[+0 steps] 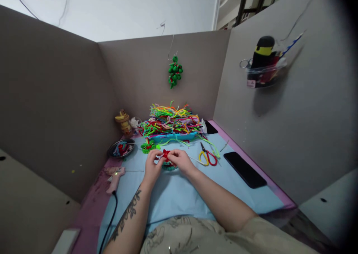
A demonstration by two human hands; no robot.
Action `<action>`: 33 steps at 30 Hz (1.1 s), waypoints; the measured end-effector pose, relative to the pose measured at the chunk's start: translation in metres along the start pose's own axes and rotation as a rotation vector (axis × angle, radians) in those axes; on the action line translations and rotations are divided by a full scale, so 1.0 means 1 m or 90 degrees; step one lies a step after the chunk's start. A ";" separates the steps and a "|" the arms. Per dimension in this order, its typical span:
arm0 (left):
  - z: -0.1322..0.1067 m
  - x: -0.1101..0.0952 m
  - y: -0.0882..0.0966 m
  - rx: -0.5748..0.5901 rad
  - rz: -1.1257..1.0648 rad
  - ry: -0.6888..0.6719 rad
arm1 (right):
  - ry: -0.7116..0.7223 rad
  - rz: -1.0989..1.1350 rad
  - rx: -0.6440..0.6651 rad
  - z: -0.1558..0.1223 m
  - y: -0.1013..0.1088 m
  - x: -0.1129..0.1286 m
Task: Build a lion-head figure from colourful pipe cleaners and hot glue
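Note:
Between my two hands is a small red and green piece of pipe-cleaner craft (166,155), its red pointed part uppermost and a teal-green fringe below. My left hand (153,162) pinches it from the left with thumb and forefinger. From the right, my right hand (181,160) closes its fingertips on the red part. A pale thin stick or stem (198,161) shows just beyond my right hand. Behind my left hand lies a green pipe-cleaner figure (148,146) with eyes and a red patch. Scissors (208,156) with one yellow and one red handle rest to the right.
A blue tray (176,137) heaped with colourful pipe cleaners stands at the back. On the left are a dark bowl (114,149) and a pink glue gun (115,179) with a cable. A black phone (245,170) lies right. Grey partitions (134,71) enclose the table.

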State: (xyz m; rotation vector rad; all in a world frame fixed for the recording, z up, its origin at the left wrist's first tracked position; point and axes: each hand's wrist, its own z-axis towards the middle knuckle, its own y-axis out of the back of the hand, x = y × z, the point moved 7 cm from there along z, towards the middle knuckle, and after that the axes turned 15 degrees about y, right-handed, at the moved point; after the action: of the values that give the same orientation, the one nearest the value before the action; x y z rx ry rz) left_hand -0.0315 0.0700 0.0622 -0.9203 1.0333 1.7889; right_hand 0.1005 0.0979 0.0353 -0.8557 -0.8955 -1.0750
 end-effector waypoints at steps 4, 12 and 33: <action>0.000 0.001 -0.002 0.020 -0.002 0.013 | 0.000 0.000 0.006 0.000 0.000 0.000; 0.000 -0.001 -0.003 0.042 -0.016 0.014 | -0.007 0.003 0.010 0.000 0.000 0.002; 0.000 -0.002 -0.006 0.074 0.034 -0.022 | -0.018 0.021 0.019 0.001 0.001 -0.002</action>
State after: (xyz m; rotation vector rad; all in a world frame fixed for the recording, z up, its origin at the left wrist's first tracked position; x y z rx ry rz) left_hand -0.0248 0.0715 0.0626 -0.7959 1.1360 1.7623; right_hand 0.1011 0.0997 0.0335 -0.8598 -0.9161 -1.0215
